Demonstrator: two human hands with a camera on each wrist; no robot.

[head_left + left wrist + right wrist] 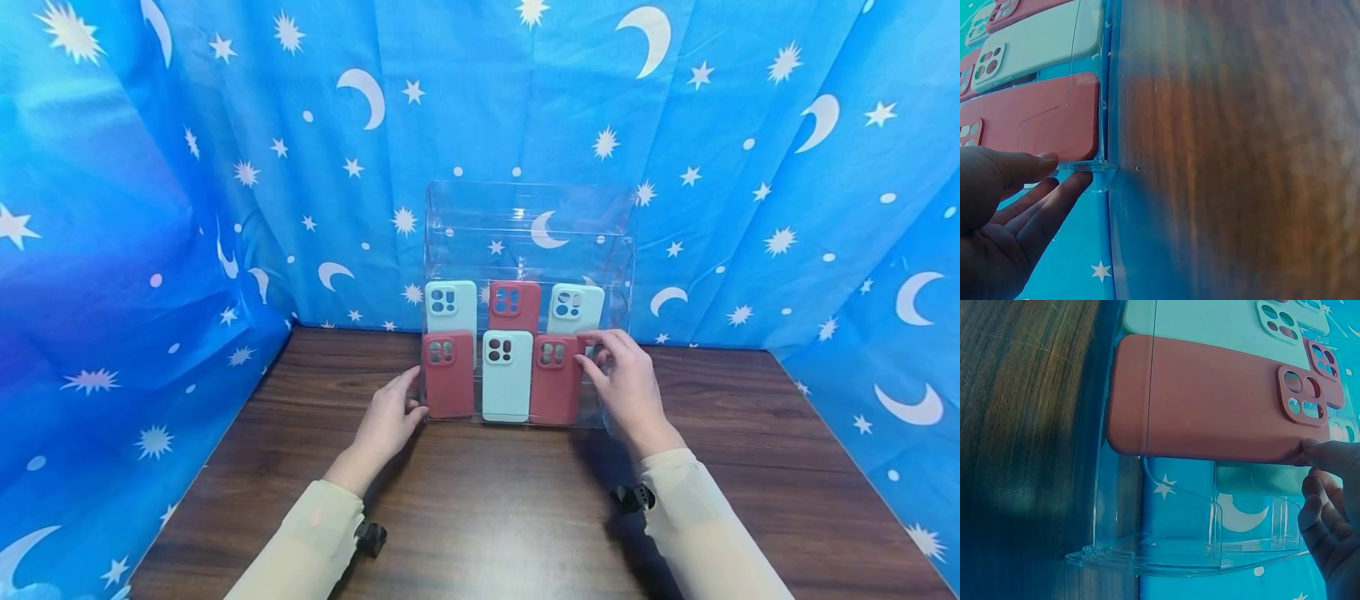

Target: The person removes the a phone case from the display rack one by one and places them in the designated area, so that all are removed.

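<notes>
A clear plastic tiered display stand [468,228] holds phone cases in two rows. In the front row are a red phone case [449,383] at left, a mint phone case [507,387] in the middle and a second red phone case [553,387] at right. My right hand [628,385] pinches that right red case between thumb and fingers at its upper outer edge; its lower end sits behind the stand's front lip. My left hand [386,421] holds the stand's lower left side, thumb in front, fingertips [1082,181] at the clear bottom corner.
Behind, the second row has a mint case [452,304], a red case [514,302] and another mint case [577,304]. Clear upper tiers rise above them. The stand is on a dark wooden table [487,508], with a blue star-and-moon curtain [465,108] close behind.
</notes>
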